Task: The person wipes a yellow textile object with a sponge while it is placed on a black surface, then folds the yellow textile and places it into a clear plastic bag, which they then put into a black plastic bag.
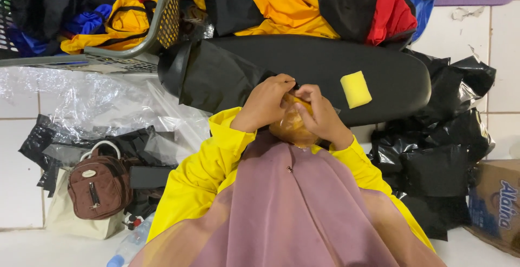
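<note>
Orange bundle (291, 126) in a clear wrap, held at lap height against the near edge of a black padded surface (390, 77), between both hands. Left hand (264, 104) closed over the bundle's upper left, fingers (281, 84) curled and pinching at its top. Right hand (323, 116) clasped round the right side, thumb and forefinger meeting the left's at the same spot. What exactly sits between the fingertips: too small to tell.

Judged from the grip, fine fingertip work at the top of the wrap. Best done with the pinch kept close to the edge, the bundle braced low between palms and lap so it cannot roll, and the thin wrap pulled gently rather than tugged, since it looks likely to tear or slip.

Yellow sponge (356, 89) lying on the surface just right of the hands, apart from them. Beyond the surface, a heap of yellow, black and red garments (292, 7); at upper left, a grey mesh basket (165, 23) with more of them. On the tiled floor (21, 137): clear plastic sheeting (103, 99) and a small brown bag (97, 186) at left, black plastic bags (433, 158) and a cardboard box (495, 202) at right.
</note>
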